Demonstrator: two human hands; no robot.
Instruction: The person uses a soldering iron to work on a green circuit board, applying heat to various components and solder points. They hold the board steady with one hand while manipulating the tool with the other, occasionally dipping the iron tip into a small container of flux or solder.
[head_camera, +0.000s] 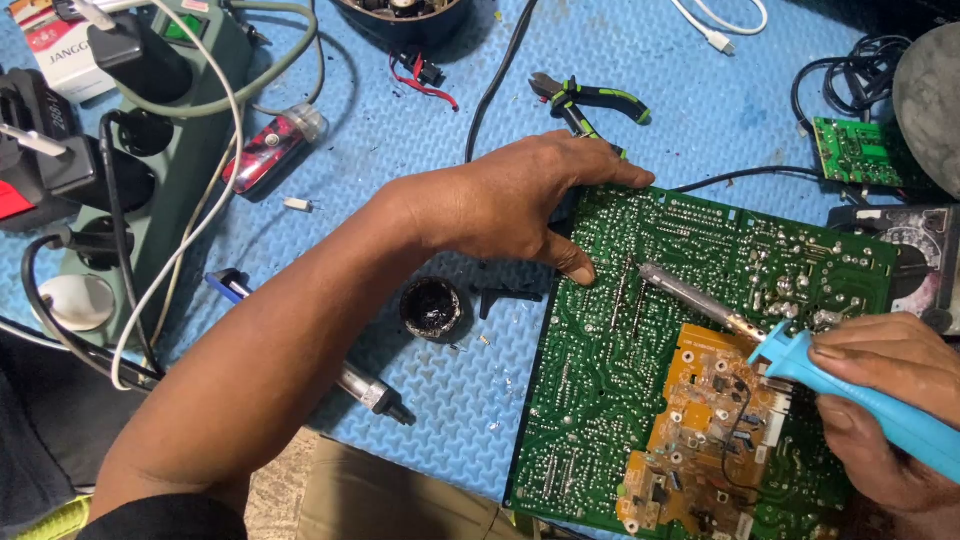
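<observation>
While the right hand (885, 385) wraps the blue soldering iron (800, 355), its grip closed on the handle, tip on the green circuit board (620, 370) (stiff, fragile, best held by edges), the left hand (510, 205) pins the board's far corner, fingers spread, holding nothing. Beyond, on the blue worktop (700, 100), a small round tin (432, 306) holds dark paste.

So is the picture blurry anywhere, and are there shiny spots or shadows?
Head view: mostly sharp, the solder dots on the green circuit board are crisp; the metal shaft of the soldering iron shows a bright glint; the left hand casts a soft shadow on the blue mat; the right hand is cut off by the frame edge.
</observation>
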